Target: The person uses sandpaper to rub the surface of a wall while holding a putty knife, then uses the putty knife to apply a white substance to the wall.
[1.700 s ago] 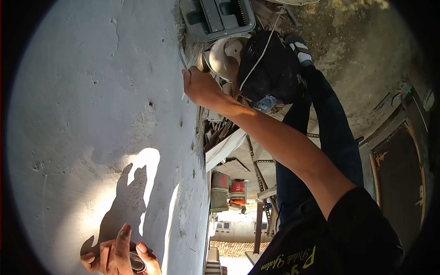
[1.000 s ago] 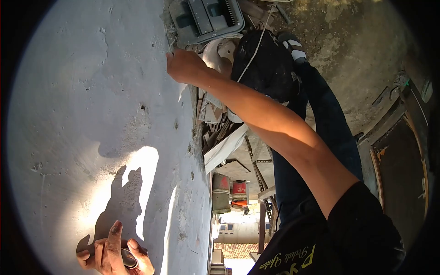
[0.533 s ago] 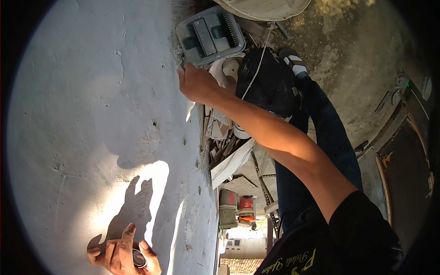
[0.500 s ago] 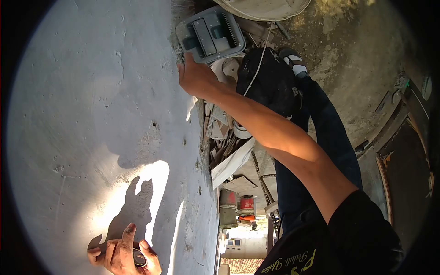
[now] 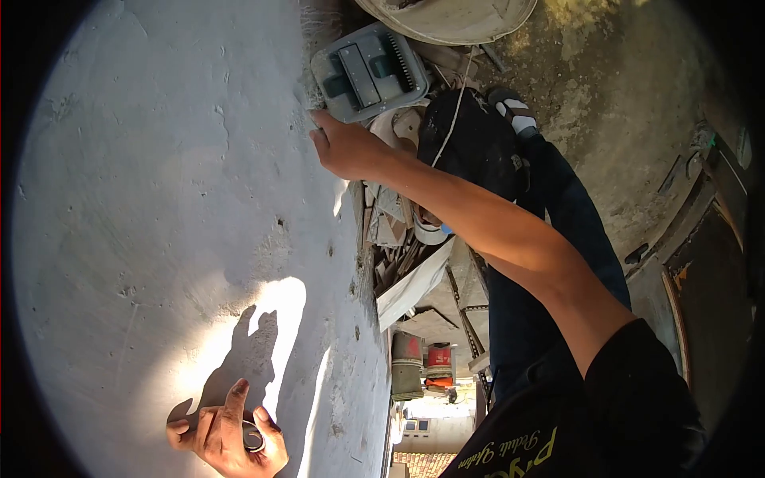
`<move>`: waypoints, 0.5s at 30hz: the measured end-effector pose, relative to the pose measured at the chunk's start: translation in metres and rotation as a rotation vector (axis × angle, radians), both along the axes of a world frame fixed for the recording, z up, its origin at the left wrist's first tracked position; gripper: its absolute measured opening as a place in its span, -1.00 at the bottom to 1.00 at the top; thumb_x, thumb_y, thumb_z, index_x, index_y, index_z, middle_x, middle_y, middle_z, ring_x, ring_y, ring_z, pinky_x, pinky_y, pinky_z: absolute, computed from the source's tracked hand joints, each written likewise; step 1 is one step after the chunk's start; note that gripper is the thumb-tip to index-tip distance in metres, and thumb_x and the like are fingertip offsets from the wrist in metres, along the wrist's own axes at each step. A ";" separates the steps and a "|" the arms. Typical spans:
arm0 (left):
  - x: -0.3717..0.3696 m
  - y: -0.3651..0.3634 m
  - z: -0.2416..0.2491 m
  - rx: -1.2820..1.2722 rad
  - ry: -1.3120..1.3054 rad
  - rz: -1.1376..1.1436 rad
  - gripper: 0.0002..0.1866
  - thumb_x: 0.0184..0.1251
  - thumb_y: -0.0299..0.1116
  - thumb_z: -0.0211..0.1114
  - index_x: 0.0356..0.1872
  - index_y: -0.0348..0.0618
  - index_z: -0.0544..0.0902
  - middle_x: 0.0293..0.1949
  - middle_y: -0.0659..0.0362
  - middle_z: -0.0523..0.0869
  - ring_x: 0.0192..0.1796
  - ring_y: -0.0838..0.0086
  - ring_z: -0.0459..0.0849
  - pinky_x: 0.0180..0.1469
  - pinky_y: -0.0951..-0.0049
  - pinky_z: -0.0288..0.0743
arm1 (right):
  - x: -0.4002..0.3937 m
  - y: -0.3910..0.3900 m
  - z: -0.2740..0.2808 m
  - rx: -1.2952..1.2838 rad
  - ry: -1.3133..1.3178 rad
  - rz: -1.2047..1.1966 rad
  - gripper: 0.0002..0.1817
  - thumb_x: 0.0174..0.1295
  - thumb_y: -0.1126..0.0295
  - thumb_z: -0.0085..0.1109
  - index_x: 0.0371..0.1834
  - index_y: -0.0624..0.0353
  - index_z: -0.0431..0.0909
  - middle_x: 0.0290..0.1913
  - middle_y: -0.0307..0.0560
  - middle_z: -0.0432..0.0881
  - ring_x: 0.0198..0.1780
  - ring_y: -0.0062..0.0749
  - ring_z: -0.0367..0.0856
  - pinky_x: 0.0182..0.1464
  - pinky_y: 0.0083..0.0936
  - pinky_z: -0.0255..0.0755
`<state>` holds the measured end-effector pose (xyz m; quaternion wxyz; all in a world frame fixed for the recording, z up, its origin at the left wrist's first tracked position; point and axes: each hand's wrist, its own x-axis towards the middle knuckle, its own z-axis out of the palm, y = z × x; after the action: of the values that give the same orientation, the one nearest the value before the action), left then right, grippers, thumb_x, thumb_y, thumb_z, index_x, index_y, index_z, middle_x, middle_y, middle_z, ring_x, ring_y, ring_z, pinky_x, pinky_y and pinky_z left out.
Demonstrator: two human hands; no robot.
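Note:
Near the bottom left, my left hand (image 5: pixel 231 436) is at the sunlit grey wall, its fingers spread and curled around a small round object (image 5: pixel 253 436) with a shiny rim. The object sits between thumb and fingers. My right hand (image 5: pixel 351 150) is closed against the wall (image 5: pixel 175 231) further up, with its thumb and index finger pinched together. Whatever it grips is too small or hidden to make out. Just above it lies a grey plastic tray (image 5: pixel 371 72) with a dark rectangular piece in it.
A large round container (image 5: pixel 454 20) is at the top. A black bag-like item (image 5: pixel 466 139) with a pale cord lies beside the legs. Wood and tile scraps (image 5: pixel 390 227) line the wall's foot, near a white board (image 5: pixel 416 287). Buckets (image 5: pixel 408 362) stand lower down.
The whole view has shifted slightly, so the wall, tray and both hands appear a little further right. My right hand also appears slightly lower, and both hands keep their closed holds.

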<state>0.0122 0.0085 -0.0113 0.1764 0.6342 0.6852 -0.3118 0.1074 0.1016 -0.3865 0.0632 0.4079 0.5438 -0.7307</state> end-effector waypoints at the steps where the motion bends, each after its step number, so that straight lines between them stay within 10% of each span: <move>1: -0.001 -0.002 -0.001 0.010 -0.005 -0.001 -0.63 0.37 -0.14 0.14 0.00 -0.15 0.69 -0.71 0.33 0.40 -0.52 0.46 0.38 0.17 0.13 0.07 | 0.019 -0.011 0.002 -0.039 0.048 -0.002 -0.43 0.49 0.17 -0.16 0.44 0.32 0.19 -0.09 0.49 0.64 0.00 0.28 0.66 0.13 -0.05 0.49; 6: 0.002 0.003 -0.004 0.105 -0.055 0.011 -0.71 0.34 -0.27 0.19 -0.04 -0.18 0.71 -0.62 0.26 0.48 -0.49 0.42 0.37 0.16 0.21 0.10 | 0.153 -0.025 0.012 -0.135 -0.204 0.025 -0.40 0.48 0.05 -0.12 0.46 0.17 0.29 -0.09 0.34 0.69 0.04 0.23 0.66 0.12 -0.10 0.48; 10: -0.008 -0.012 -0.010 0.361 -0.165 -0.093 -0.82 0.31 -0.45 0.23 -0.15 -0.27 0.70 -0.55 0.21 0.57 -0.52 0.38 0.36 0.03 0.20 0.18 | 0.300 0.001 0.019 0.158 -0.359 0.042 -0.54 0.49 0.08 -0.07 -0.38 0.29 0.53 -0.39 0.29 0.62 -0.18 0.31 0.62 -0.14 -0.01 0.45; 13: -0.005 -0.021 -0.018 0.542 -0.247 -0.089 -0.86 0.31 -0.48 0.24 -0.18 -0.26 0.69 -0.46 0.20 0.64 -0.48 0.35 0.37 0.03 0.23 0.21 | 0.426 0.018 0.030 -0.194 -0.527 -0.263 -0.54 0.49 0.02 0.00 -0.27 0.27 0.52 -0.52 -0.21 0.45 -0.49 -0.39 0.44 -0.32 -0.33 0.39; 15: 0.014 -0.036 -0.023 0.646 -0.298 0.127 -0.87 0.33 -0.47 0.27 -0.15 -0.21 0.69 -0.38 0.18 0.70 -0.40 0.34 0.45 -0.03 0.32 0.30 | 0.506 0.024 0.056 -0.027 -0.625 -0.260 -0.55 0.48 0.01 0.02 -0.17 0.28 0.54 -0.45 -0.17 0.50 -0.37 -0.44 0.50 -0.26 -0.41 0.40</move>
<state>0.0266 -0.0277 -0.0345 0.0840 0.6520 0.7530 0.0283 0.6133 0.1254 -0.3300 0.1385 0.6772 0.4319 -0.5794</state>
